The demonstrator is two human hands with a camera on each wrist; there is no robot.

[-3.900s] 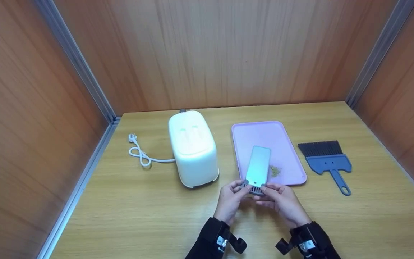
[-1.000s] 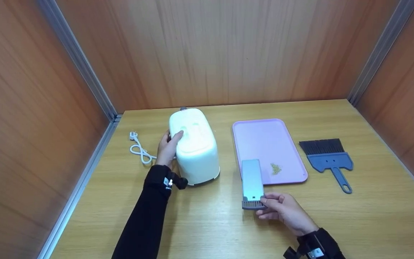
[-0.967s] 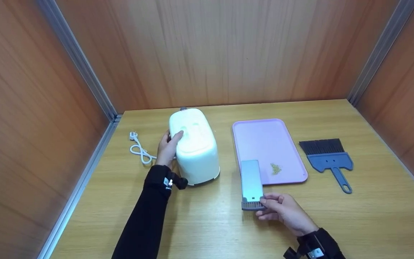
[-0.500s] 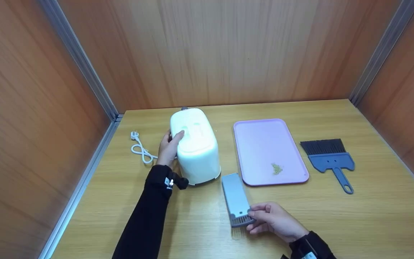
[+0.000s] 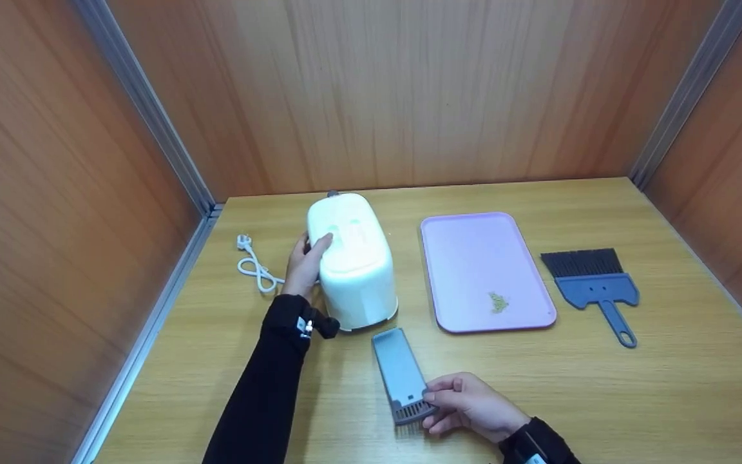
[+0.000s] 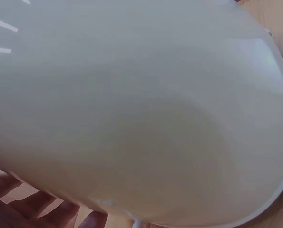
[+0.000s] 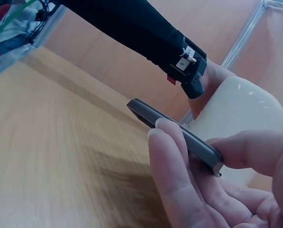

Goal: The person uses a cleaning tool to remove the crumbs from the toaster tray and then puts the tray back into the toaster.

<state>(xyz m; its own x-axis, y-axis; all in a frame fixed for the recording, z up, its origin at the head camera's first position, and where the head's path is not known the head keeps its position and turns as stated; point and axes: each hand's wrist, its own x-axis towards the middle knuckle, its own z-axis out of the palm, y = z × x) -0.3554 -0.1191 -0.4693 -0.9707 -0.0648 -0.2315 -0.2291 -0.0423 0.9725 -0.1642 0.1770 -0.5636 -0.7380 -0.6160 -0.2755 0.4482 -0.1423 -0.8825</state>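
My left hand grips the left side of a white toaster, thumb on its top and fingers down its side. In the left wrist view the toaster's smooth wall fills most of the picture, with fingers along its lower edge. My right hand pinches a long flat crumb tray by its dark slotted end, held above the table in front of the toaster. The right wrist view shows that dark end edge-on between thumb and fingers.
A purple tray with a small heap of greenish crumbs lies right of the toaster. Farther right is a blue brush with dark bristles. A white looped cord with a plug lies at left. Wooden panels enclose the table.
My left hand has let go of the crumb tray and taken hold of the toaster. The right hand has carried the crumb tray off the purple tray, leftward and nearer me, turning it toward the toaster.
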